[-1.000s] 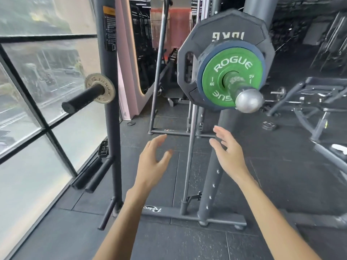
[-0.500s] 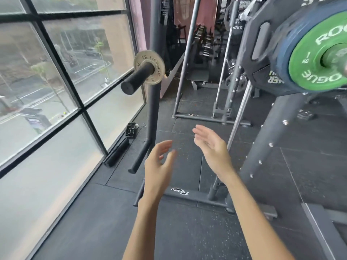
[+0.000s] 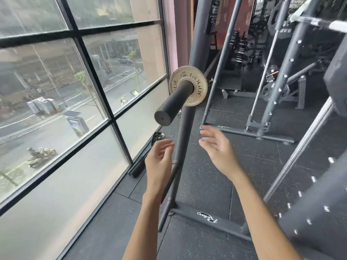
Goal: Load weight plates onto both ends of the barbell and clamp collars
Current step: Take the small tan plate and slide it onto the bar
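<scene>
A small tan Rogue change plate (image 3: pixel 188 88) is stored on a black storage peg (image 3: pixel 173 102) of the plate tree's upright (image 3: pixel 185 132), pushed back against the post so it cannot slide off. Both grips are apart and empty: the left hand (image 3: pixel 159 162) and right hand (image 3: pixel 217 149) are held below the peg, palms facing. Against the earlier frames, the loaded barbell has passed out of view and the peg is nearer.

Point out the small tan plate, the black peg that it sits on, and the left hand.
small tan plate (image 3: pixel 197 79): head view, on its lettered face.
black peg (image 3: pixel 173 104): head view, mid-shaft.
left hand (image 3: pixel 159 162): head view, on the palm, open and empty.
</scene>
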